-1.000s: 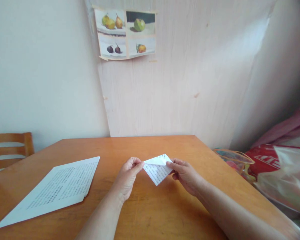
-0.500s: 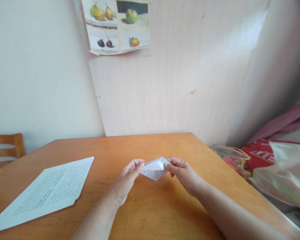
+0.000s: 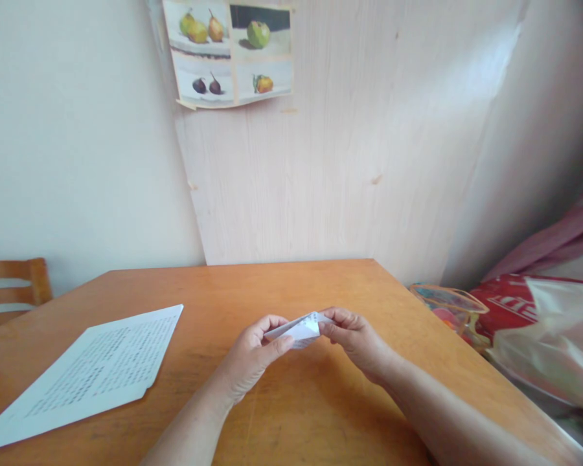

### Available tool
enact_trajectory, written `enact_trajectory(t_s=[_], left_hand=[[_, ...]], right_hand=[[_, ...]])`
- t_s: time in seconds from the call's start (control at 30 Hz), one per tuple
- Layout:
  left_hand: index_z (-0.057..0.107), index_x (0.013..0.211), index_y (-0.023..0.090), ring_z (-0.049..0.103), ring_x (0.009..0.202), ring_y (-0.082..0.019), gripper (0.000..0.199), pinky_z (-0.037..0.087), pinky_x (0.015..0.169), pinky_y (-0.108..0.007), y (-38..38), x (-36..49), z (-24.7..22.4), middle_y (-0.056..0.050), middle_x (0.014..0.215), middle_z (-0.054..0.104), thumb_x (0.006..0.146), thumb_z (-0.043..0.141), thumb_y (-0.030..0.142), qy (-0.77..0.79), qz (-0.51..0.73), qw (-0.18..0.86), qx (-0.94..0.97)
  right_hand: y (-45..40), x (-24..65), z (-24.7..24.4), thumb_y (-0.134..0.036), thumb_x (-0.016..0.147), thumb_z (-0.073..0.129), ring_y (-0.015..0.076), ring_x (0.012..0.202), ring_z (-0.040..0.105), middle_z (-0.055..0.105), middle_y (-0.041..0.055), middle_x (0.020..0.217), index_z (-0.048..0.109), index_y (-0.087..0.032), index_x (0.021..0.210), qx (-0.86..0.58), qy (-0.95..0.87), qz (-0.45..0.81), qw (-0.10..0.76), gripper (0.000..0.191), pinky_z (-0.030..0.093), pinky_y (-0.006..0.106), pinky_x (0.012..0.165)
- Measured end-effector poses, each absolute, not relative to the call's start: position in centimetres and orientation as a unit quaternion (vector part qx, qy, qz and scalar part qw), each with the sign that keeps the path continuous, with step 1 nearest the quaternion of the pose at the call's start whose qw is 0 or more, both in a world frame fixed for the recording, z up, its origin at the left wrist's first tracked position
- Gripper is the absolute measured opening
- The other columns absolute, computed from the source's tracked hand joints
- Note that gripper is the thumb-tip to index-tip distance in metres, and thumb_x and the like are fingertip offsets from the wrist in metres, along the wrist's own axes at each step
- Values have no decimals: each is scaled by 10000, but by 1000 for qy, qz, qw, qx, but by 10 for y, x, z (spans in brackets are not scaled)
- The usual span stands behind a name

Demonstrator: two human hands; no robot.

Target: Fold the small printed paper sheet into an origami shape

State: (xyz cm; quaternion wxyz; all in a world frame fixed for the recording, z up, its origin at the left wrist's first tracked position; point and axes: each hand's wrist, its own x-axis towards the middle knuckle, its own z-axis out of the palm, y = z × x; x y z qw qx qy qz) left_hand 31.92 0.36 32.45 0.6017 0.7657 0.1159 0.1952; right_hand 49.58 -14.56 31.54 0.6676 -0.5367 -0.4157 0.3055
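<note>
A small folded paper (image 3: 304, 331), white with printed characters on part of it, is held between both hands above the wooden table (image 3: 291, 401). My left hand (image 3: 260, 349) grips its left side, thumb on the near face and fingers behind the far edge. At the right corner, the thumb and fingers of my right hand (image 3: 350, 331) pinch the paper. A pointed flap stands up near the middle right of the folded piece.
Printed sheets (image 3: 102, 369) lie on the table's left. A wooden chair (image 3: 39, 281) stands beyond at far left. Plastic bags (image 3: 563, 330) and a red bag (image 3: 505, 301) sit beside the table's right edge. Fruit pictures (image 3: 230, 55) hang on the wall behind.
My left thumb has moved right onto the paper's near face, and the left fingers now sit behind it. The paper's lower part is tilted and less visible. My right hand keeps its pinch.
</note>
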Motion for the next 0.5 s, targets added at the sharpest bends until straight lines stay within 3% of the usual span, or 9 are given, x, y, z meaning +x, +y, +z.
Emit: enact_trajectory(t_s=[0.13,0.23,0.33,0.5], left_hand=[[702,964,206,603,939,-214,210,431,874,-315,5,324,320,-49,960,670,889,665,398,120,271,484,824],[719,882,213,607,903,-203,159,433,854,-308,7,326,317,-39,900,664,896,654,357,115,314,427,840],[722,862,217,611,883,-196,167,435,825,-299,10,326,316,-37,896,676,899,653,365,120,339,439,823],[716,825,218,612,885,-194,187,424,826,-298,12,325,316,-30,896,687,882,677,391,136,353,463,802]], right_hand=[[-144,494,312,-429,817,742,171,798,590,702,7,839,740,-230,886,-522,-436,298,670,210,440,316,786],[-143,494,308,-429,816,737,169,761,581,696,15,869,713,-234,989,-552,-441,246,663,261,441,312,729],[-142,496,308,-408,838,715,151,690,536,673,13,857,690,-235,1037,-596,-441,193,642,264,412,295,655],[-141,498,309,-419,899,635,165,736,549,654,14,802,689,-233,883,-561,-468,160,663,194,424,293,668]])
